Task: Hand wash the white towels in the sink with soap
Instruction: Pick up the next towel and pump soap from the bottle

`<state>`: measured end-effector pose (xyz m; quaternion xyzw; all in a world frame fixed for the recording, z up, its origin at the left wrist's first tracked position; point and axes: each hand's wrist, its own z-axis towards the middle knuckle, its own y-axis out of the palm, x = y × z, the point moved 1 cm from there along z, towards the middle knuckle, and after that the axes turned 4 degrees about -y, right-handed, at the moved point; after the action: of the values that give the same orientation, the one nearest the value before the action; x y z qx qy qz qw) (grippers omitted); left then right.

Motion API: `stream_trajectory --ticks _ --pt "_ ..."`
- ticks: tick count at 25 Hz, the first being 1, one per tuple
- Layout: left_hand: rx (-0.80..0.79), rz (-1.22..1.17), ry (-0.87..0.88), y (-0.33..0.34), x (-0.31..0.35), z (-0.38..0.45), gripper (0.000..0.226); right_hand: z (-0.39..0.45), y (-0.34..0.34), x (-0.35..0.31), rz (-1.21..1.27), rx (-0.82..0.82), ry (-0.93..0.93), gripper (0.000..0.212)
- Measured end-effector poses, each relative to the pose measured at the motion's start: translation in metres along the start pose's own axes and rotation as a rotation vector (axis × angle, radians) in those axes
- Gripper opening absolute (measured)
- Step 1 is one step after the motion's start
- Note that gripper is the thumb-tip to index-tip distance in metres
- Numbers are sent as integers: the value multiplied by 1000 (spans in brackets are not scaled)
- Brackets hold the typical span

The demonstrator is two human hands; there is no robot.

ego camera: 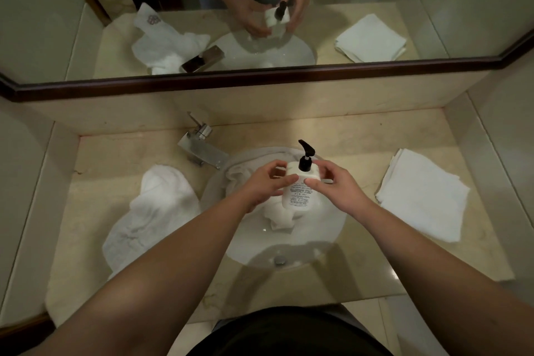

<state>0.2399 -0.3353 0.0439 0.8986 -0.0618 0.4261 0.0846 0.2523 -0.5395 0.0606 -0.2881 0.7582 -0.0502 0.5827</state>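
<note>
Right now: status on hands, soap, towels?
Left hand, right hand hold soap bottle over sink. Towel in basin. Pump unpressed.

A beige stone counter (pixel 332 136) fills mid-frame. Crumpled towel (pixel 150 211) lies left, folded towels (pixel 422 196) right, tap (pixel 202 147) upper left, possibly wet.

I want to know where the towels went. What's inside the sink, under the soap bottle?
Inside the sink, a wet white towel lies bunched below the soap bottle; a grayer one drapes the far rim. The bottle and both hands hide the middle.
</note>
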Motion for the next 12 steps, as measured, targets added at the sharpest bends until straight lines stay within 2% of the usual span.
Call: stream_trajectory --ticks 6,12 --pt "-5 213 73 46 26 45 52 8 -61 23 -18 40 37 43" --pt "-57 422 7 99 58 100 54 15 -107 58 33 205 147 55"
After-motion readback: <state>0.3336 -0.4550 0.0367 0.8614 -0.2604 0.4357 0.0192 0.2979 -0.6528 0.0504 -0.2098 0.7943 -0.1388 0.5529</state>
